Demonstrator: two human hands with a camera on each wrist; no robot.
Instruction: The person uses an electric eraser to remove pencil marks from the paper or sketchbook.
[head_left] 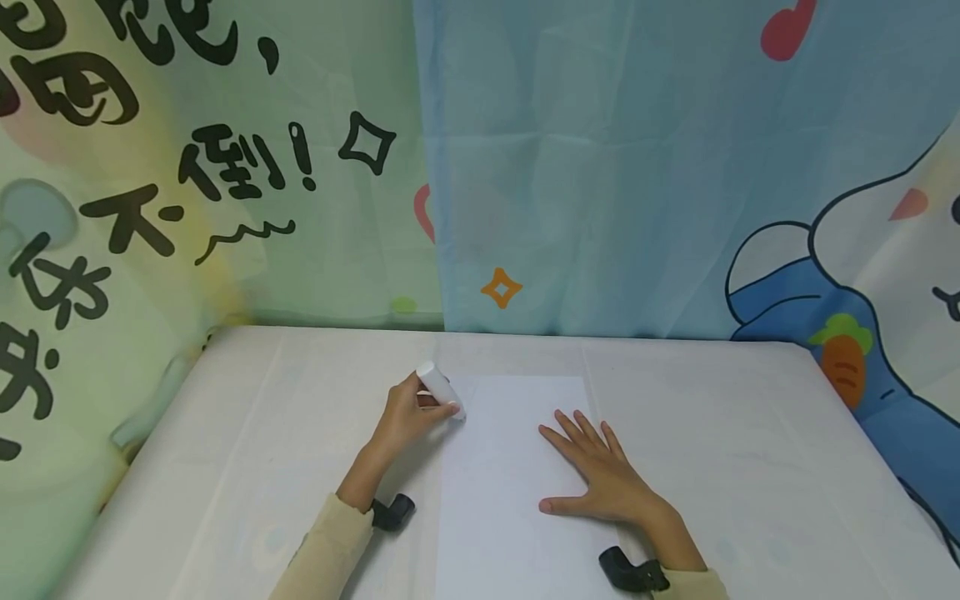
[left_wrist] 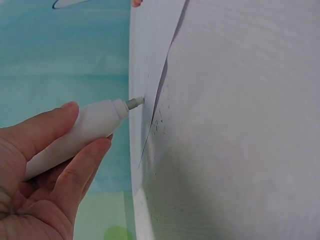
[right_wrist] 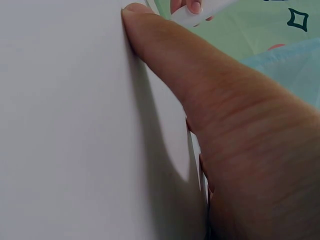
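Observation:
A white electric eraser, thick-bodied with a grey collar and a small white tip, is held in my left hand. Thumb and fingers grip its body in the left wrist view, and the tip points at the left edge of a white sheet of paper. Dark crumbs lie beside that edge. On the right part of the sheet my right hand lies with its fingers spread. Its thumb stretches over the paper in the right wrist view.
The paper lies on a white-covered table. Black wrist devices sit at both cuffs. Behind the table hang a green printed curtain and a blue one.

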